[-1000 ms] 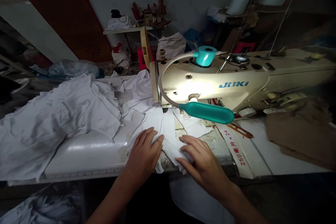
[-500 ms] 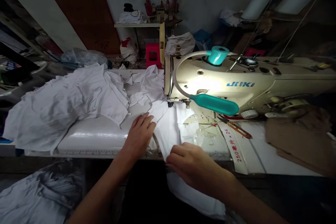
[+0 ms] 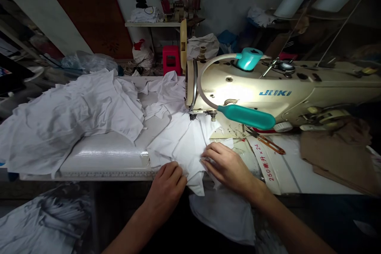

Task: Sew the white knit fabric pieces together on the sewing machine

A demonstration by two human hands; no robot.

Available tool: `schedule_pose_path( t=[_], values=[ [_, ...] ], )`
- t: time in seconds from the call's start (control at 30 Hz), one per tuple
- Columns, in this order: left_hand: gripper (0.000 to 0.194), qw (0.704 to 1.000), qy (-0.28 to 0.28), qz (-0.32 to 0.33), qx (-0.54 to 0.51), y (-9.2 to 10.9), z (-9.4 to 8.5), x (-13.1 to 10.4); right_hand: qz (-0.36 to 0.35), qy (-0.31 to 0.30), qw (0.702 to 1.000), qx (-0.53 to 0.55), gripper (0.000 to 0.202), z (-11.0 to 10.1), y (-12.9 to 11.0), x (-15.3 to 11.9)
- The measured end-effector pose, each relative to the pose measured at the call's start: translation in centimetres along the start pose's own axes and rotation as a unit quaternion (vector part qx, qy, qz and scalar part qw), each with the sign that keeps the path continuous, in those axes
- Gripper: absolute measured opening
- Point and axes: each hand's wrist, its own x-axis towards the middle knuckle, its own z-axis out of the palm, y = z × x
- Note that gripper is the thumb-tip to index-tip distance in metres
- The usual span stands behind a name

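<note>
A piece of white fabric lies under the needle area of a cream sewing machine and spreads toward me over the table's front edge. At its lower left, my left hand is closed with curled fingers on the cloth. My right hand pinches the right side of the same cloth, below the machine's foot. The fingertips of both hands are partly hidden. A teal lamp lights the machine arm.
A large heap of white cloth pieces covers the table's left side. Thread snips and folded brown fabric lie to the right. More white cloth sits low at left. A red stool stands behind the table.
My left hand has moved down and right to the cloth's near edge. My right hand has moved up and slightly right. The fabric has spread wider between them.
</note>
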Motion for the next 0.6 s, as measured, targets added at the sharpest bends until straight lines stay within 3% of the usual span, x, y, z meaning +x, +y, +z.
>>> schedule_pose_path(
  t=[0.17,0.27,0.33,0.43,0.6],
  values=[
    [0.022,1.000,-0.010,-0.017,-0.024,-0.3,-1.0,0.3,0.005,0.040,0.998,0.052,0.022,0.1,0.9,1.8],
    [0.030,0.997,0.034,-0.061,-0.044,-0.6,-1.4,1.6,0.021,0.061,0.997,0.045,0.028,0.5,1.4,4.8],
    [0.034,0.992,0.063,-0.105,-0.036,-1.0,-1.4,2.7,0.041,0.040,0.998,0.015,0.033,0.5,1.8,6.9],
    [0.027,0.985,0.060,-0.153,-0.056,-1.7,-1.1,4.1,0.039,-0.027,0.999,-0.022,0.031,0.3,2.2,9.1],
    [0.020,0.973,0.018,-0.197,-0.119,-2.1,-0.6,5.2,-0.019,-0.097,0.995,0.013,0.021,-0.4,2.5,8.9]
  ],
)
